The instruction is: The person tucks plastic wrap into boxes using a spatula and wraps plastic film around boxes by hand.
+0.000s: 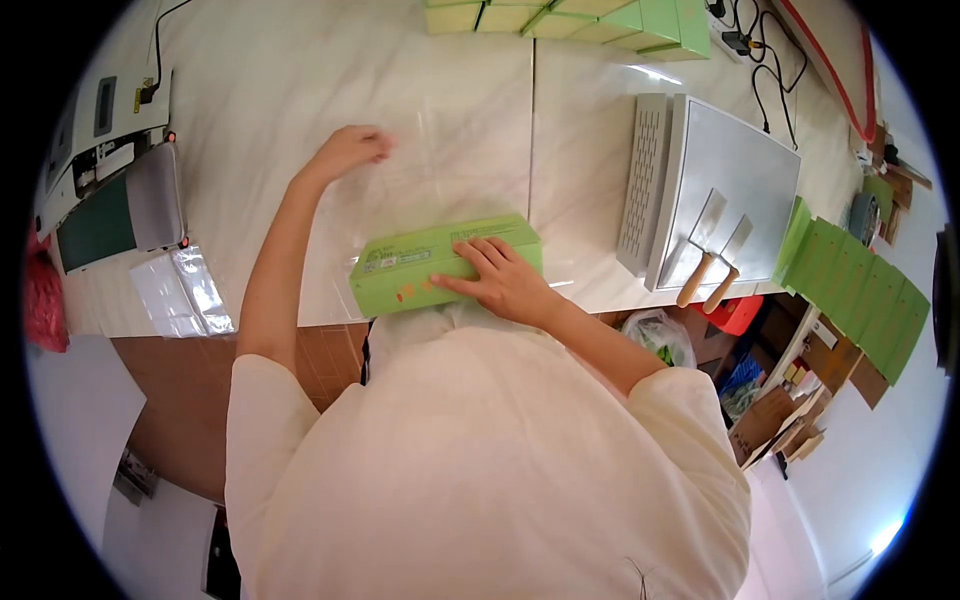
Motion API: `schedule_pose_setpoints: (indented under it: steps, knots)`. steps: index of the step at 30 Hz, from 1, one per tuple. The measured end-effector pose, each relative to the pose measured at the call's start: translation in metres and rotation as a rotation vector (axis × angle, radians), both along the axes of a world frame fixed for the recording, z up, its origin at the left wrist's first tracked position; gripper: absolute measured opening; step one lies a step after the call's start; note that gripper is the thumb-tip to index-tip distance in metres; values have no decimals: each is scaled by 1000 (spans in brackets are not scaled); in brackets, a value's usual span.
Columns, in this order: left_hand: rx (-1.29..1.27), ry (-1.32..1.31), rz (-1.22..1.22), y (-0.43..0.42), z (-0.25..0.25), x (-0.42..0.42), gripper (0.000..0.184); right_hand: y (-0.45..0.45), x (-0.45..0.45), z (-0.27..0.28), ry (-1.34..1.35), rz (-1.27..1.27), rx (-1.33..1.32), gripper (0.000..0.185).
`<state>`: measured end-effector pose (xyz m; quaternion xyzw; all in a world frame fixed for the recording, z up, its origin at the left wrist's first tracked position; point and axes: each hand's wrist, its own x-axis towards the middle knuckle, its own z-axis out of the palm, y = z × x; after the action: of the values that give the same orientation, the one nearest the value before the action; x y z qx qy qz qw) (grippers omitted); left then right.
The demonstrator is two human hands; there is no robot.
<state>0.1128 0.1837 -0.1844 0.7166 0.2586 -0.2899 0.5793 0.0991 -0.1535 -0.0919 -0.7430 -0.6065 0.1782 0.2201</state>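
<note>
A: Where is the green carton (pixel 400 262)?

B: At the near edge of the marble-patterned tabletop (pixel 240 110), close against the person's shirt (pixel 480 450). The right hand (pixel 508 288) lies on it, fingers and thumb spread, pinching nothing.

A: And the left hand (pixel 345 152)?

B: Over the tabletop, apart from the carton. Its fingers are blurred, so whether they are spread or pinching something cannot be told.

A: What makes for good steadying here?

B: Light, even pressure, probably; thin card could dent under the fingertips. The torso can serve as a stop, but leaning hard might skew the carton, and too much overhang could tip it.
</note>
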Motion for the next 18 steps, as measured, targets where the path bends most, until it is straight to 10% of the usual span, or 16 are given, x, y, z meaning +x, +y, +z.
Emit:
schedule_pose_setpoints:
  steps: [5, 18]
  knots:
    - [427, -239, -515, -45, 22, 5, 22, -2, -1, -2, 33, -13, 10, 66]
    - [747, -797, -416, -86, 95, -75, 26, 1, -1, 2, -50, 39, 94, 64]
